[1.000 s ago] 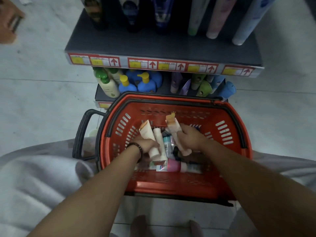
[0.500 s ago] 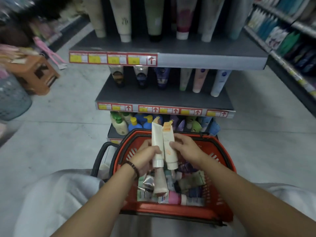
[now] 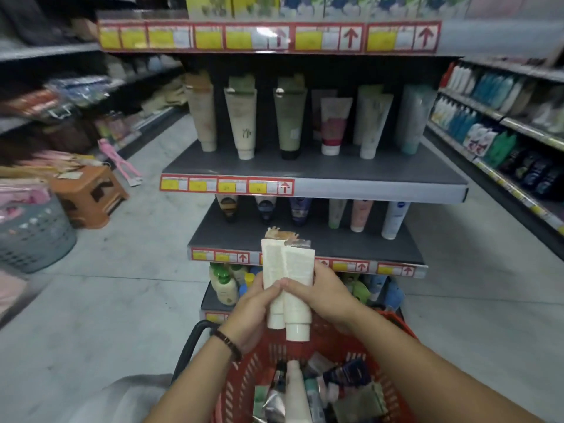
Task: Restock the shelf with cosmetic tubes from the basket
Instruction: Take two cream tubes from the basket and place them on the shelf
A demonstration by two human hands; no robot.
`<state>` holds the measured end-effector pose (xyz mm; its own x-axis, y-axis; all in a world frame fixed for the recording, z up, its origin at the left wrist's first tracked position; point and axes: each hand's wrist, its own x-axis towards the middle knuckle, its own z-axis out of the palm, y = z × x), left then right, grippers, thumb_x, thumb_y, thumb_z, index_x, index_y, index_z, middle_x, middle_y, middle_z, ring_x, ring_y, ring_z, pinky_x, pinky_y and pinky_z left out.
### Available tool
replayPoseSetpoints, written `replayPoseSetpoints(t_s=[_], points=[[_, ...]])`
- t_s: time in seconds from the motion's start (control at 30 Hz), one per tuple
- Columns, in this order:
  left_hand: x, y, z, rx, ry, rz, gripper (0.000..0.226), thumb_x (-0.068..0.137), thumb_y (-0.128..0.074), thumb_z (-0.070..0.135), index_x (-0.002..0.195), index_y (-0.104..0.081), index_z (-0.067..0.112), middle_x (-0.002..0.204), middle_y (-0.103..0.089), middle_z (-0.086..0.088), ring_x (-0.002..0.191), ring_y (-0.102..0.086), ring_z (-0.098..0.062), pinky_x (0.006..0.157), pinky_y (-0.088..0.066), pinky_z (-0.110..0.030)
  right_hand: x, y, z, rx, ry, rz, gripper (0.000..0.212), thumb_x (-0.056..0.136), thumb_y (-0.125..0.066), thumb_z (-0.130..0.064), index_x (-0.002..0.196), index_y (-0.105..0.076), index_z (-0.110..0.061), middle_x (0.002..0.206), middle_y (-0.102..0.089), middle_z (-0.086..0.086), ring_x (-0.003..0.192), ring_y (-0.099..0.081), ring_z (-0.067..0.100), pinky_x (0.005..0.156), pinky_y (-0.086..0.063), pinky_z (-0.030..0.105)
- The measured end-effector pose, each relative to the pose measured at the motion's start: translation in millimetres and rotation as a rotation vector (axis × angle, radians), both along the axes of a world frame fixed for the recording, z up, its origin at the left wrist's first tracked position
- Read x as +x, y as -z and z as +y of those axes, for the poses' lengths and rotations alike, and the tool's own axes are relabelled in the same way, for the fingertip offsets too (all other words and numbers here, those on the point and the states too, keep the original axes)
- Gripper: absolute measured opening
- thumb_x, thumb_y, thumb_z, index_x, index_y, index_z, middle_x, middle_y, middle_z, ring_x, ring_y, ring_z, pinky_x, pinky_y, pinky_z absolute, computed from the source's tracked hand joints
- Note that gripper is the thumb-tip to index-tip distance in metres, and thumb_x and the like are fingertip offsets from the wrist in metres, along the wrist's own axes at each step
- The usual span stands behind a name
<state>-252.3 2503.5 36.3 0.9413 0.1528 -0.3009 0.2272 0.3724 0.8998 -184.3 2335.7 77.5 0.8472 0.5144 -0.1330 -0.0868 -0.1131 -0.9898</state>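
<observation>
Two cream-white cosmetic tubes (image 3: 288, 282) stand upright, caps down, side by side above the red basket (image 3: 244, 380). My left hand (image 3: 251, 309) grips the left tube and my right hand (image 3: 323, 296) grips the right one, thumbs meeting in front. Several more tubes (image 3: 308, 392) lie loose in the basket. The grey shelf (image 3: 320, 170) ahead holds a row of upright tubes (image 3: 290, 117), with a lower shelf (image 3: 320, 242) of tubes behind my hands.
A brown plastic stool (image 3: 88, 195) and a grey laundry basket (image 3: 33, 236) stand on the floor at left. Shelving with bottles (image 3: 500, 129) runs along the right aisle. Pump bottles (image 3: 225, 285) fill the bottom shelf. The basket's black handle (image 3: 190, 340) sticks out at left.
Both hands lifted the two tubes out of the basket and brought them together upright. The view tilted up from the basket toward the upper shelves.
</observation>
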Motion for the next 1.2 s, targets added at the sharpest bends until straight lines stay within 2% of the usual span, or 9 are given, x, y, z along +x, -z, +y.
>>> replayPoseSetpoints(t_s=[0.07,0.13,0.27,0.4,0.57,0.63,0.7,0.8,1.2], points=[[4.1,-16.6,14.9,0.025,-0.045,-0.03,0.048,0.11,-0.066,0.019,0.155,-0.05,0.011,0.143,-0.074,-0.019,0.134,-0.071,-0.041,0.119,-0.051,-0.065,5.3,-22.0,5.6,-0.002,-0.079,-0.013,0.038,0.103,-0.08,-0.025,0.139,-0.068,-0.025,0.121,-0.083,0.001,0.094,-0.079,0.023,0.06,-0.058,0.031],[7.1,-37.1,30.4,0.062,-0.05,-0.086,0.048,0.108,-0.069,0.023,0.15,-0.051,0.01,0.142,-0.075,-0.018,0.133,-0.071,-0.041,0.116,-0.053,-0.065,10.2,-44.9,11.0,0.012,-0.134,-0.003,0.034,0.108,-0.072,-0.019,0.14,-0.066,-0.024,0.118,-0.083,0.004,0.084,-0.076,0.024,0.052,-0.055,0.031],[14.0,-79.1,59.0,0.213,-0.11,-0.211,0.031,0.11,-0.065,0.018,0.139,-0.06,0.007,0.131,-0.08,-0.011,0.122,-0.077,-0.033,0.095,-0.065,-0.049,16.2,-87.0,29.1,0.08,-0.184,-0.014,0.034,0.109,-0.065,-0.002,0.141,-0.066,-0.015,0.118,-0.082,0.01,0.087,-0.079,0.026,0.064,-0.065,0.041],[24.9,-127.8,88.5,0.381,-0.203,-0.318,0.025,0.11,-0.066,0.015,0.135,-0.067,0.01,0.127,-0.081,-0.007,0.122,-0.077,-0.029,0.103,-0.062,-0.048,26.8,-125.1,53.5,0.081,-0.137,-0.117,0.038,0.106,-0.069,0.001,0.14,-0.064,-0.014,0.123,-0.081,0.008,0.096,-0.081,0.034,0.062,-0.067,0.043],[42.3,-187.2,140.0,0.608,-0.336,-0.369,0.02,0.108,-0.071,0.019,0.128,-0.071,0.02,0.117,-0.081,0.004,0.1,-0.077,-0.002,0.081,-0.061,-0.022,47.6,-173.0,85.2,0.054,-0.096,-0.284,0.035,0.103,-0.075,-0.004,0.132,-0.064,-0.02,0.12,-0.082,-0.004,0.1,-0.082,0.018,0.063,-0.065,0.038],[55.1,-205.9,162.3,0.647,-0.356,-0.365,0.022,0.108,-0.073,0.021,0.129,-0.071,0.024,0.119,-0.08,0.006,0.101,-0.077,-0.002,0.088,-0.064,-0.029,59.1,-187.6,98.0,0.012,-0.074,-0.38,0.034,0.102,-0.078,-0.009,0.129,-0.067,-0.025,0.121,-0.082,-0.009,0.108,-0.08,0.016,0.075,-0.065,0.039],[71.2,-220.9,183.9,0.671,-0.363,-0.358,0.023,0.108,-0.073,0.021,0.13,-0.069,0.027,0.122,-0.08,0.004,0.109,-0.078,-0.013,0.097,-0.065,-0.043,70.1,-200.2,113.2,-0.007,-0.037,-0.446,0.035,0.101,-0.08,-0.012,0.128,-0.068,-0.03,0.122,-0.081,-0.012,0.114,-0.078,0.011,0.089,-0.063,0.039],[100.1,-233.2,212.3,0.707,-0.354,-0.34,0.024,0.109,-0.072,0.02,0.13,-0.066,0.03,0.127,-0.077,-0.001,0.117,-0.075,-0.022,0.101,-0.065,-0.054,87.0,-211.2,137.6,-0.005,0.025,-0.479,0.033,0.1,-0.081,-0.015,0.124,-0.068,-0.034,0.12,-0.081,-0.011,0.112,-0.077,0.012,0.098,-0.065,0.046],[188.7,-208.1,263.1,0.757,-0.259,-0.263,0.032,0.112,-0.065,0.027,0.141,-0.056,0.035,0.137,-0.073,0.0,0.121,-0.074,-0.026,0.106,-0.063,-0.056,132.1,-204.2,190.2,-0.03,0.203,-0.535,0.048,0.104,-0.076,-0.015,0.145,-0.061,-0.033,0.14,-0.071,-0.013,0.13,-0.064,0.011,0.106,-0.06,0.038]])
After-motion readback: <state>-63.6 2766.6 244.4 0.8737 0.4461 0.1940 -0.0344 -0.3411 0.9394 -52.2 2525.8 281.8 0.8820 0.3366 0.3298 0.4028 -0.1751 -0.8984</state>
